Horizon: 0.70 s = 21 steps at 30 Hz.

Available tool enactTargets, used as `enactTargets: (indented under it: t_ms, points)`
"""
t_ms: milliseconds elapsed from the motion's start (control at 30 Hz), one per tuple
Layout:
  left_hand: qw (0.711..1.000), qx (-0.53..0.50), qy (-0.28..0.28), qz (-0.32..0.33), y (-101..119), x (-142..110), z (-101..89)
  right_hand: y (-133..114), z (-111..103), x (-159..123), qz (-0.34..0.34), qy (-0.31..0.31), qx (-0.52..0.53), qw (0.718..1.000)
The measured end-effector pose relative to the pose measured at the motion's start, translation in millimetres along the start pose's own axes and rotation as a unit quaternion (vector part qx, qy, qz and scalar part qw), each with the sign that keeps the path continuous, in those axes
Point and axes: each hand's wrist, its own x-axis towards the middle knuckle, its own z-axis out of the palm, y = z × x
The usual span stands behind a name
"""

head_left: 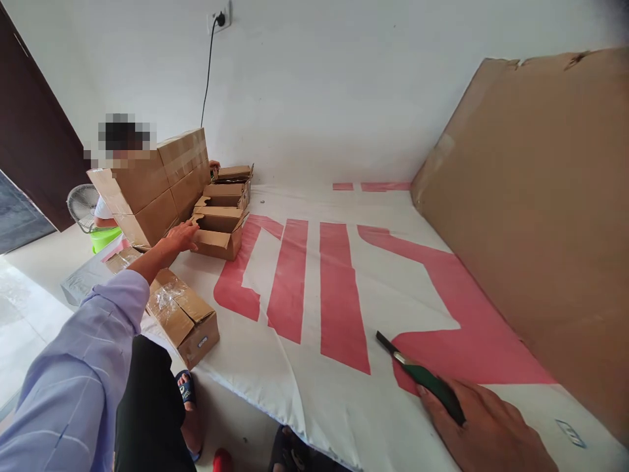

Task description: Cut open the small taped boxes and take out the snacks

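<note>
My left hand (181,237) reaches out over the left part of the table, fingers extended and apart, at the near left corner of an open cardboard box (216,242). I cannot tell whether it touches the box's flap. At the lower right, my right hand (486,423) is low over the cloth, closed round a utility knife (432,387) with a dark green handle and a black tip pointing away to the left. Its fingers are partly hidden. A taped, closed carton (184,314) lies nearer me, under my left forearm.
More open boxes (226,190) stand in a row behind. Stacked cartons (167,174) partly hide another person, whose hand (214,165) is at the far box. A large cardboard sheet (531,196) rises on the right. White cloth with red shapes (280,354) covers the table.
</note>
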Motion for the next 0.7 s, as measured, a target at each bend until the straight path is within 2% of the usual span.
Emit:
enactTargets:
  t_ms: [133, 233, 300, 433, 567, 700]
  points:
    - [0.999, -0.033, 0.005, 0.006, -12, -37, -9.8, -6, -4, -1, 0.007, -0.015, 0.017, 1.0]
    - [0.997, -0.076, -0.003, 0.03, -20, -76, -13.8, -5, -5, -3, 0.013, -0.027, 0.028, 0.999]
    - [0.995, -0.097, -0.007, 0.032, -25, -107, -12.0, -2, -4, -5, 0.027, -0.034, 0.036, 0.998]
    - [0.994, -0.1, -0.024, -0.025, -27, -169, 2.1, 3, -2, -6, 0.042, -0.038, 0.038, 0.998]
    - [0.993, -0.095, 0.004, -0.074, -8, -207, 15.1, 1, -3, -5, 0.029, -0.031, 0.02, 0.999]
    - [0.988, -0.07, 0.036, -0.13, 32, -221, 16.0, -2, -7, -6, 0.013, -0.034, -0.013, 0.999]
